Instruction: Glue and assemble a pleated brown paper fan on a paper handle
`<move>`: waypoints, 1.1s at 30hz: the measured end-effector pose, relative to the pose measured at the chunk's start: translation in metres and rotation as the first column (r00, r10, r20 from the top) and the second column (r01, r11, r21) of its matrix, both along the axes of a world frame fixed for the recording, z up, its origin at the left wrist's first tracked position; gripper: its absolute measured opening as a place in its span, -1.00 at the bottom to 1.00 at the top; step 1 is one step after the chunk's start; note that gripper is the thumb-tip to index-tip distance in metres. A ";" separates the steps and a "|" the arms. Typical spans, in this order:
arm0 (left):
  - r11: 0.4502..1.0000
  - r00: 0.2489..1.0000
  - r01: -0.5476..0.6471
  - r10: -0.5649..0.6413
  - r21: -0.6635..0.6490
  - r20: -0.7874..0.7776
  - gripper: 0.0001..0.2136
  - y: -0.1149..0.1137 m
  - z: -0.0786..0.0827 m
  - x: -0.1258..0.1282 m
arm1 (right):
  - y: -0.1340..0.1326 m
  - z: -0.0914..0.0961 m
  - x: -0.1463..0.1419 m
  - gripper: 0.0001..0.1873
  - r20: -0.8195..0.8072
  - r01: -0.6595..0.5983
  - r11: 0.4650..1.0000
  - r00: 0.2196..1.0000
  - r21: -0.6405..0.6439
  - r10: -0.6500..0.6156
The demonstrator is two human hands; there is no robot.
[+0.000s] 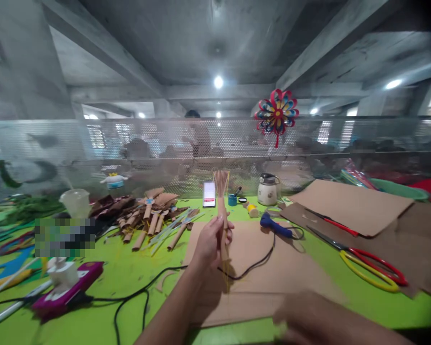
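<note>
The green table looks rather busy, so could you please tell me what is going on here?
The person's left hand holds a brown tube with a pleated, fan-shaped top upright above a flat brown sheet. The right hand is blurred at the lower right; whether it holds anything is unclear. More brown tubes lie piled on the left, and red-and-yellow scissors lie on the right.

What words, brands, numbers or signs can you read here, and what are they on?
None can be read.
Phone: screen marks, too small to read.
Kettle: marks on its side, too blurred to tell whether they are writing.
Paper piece in the left hand: no writing visible.
</note>
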State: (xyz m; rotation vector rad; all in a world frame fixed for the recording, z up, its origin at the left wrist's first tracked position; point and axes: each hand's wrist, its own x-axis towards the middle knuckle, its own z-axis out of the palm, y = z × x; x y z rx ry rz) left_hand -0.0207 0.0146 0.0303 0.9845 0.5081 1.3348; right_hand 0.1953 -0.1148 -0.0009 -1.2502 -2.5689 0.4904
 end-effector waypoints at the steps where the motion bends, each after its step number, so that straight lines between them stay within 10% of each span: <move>1: 1.000 1.000 0.007 -0.007 -0.009 -0.003 -0.69 0.000 0.000 0.001 | 0.005 0.008 0.004 -0.66 -0.050 0.063 0.997 0.997 0.034 -0.061; 7: 0.997 1.000 -0.005 0.007 -0.073 0.030 -0.87 -0.012 0.030 -0.010 | 0.050 0.020 0.029 -0.65 -0.211 0.222 0.974 0.956 0.053 -0.206; 14: 0.976 0.983 -0.171 0.161 0.135 0.084 -0.78 -0.089 0.113 -0.031 | 0.062 -0.002 0.038 -0.67 -0.312 0.272 0.962 0.914 -0.008 -0.261; 18: 0.965 0.981 -0.194 0.186 0.175 0.062 -0.78 -0.111 0.130 -0.027 | 0.060 -0.004 0.029 -0.68 -0.342 0.263 0.964 0.903 -0.034 -0.259; 22: 0.989 0.996 -0.087 0.086 0.116 0.020 -0.82 -0.088 0.100 -0.014 | 0.059 -0.005 0.024 -0.67 -0.374 0.271 0.963 0.891 -0.014 -0.256; 29: 0.973 0.982 -0.053 0.010 -0.223 -0.191 -0.92 -0.013 -0.010 0.011 | 0.079 -0.001 0.050 -0.61 -0.357 0.385 0.921 0.871 0.066 -0.339; 33: 0.972 0.983 0.005 -0.048 -0.235 -0.178 -0.90 -0.003 -0.027 0.019 | 0.114 0.012 0.065 -0.59 -0.324 0.483 0.857 0.852 0.182 -0.411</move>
